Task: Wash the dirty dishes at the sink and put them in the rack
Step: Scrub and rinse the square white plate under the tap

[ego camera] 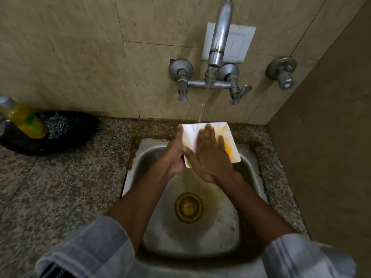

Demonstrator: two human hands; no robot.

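Left hand (175, 155) grips the plate's (232, 141) left edge over the sink (152, 157); right hand (210, 155) lies flat on its stained face, water (202, 105) hitting the far rim.

Grey checked sleeves (90, 247) rolled up past both elbows, folded cuffs at seven and five o'clock, forearms bare, no rings showing.

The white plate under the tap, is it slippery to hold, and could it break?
Probably slippery: the white plate is wet from the running water and smeared with yellow residue. It looks stiff, keeping its flat shape while the left hand grips one edge and the right hand rubs it. If ceramic, it might chip against the steel sink.
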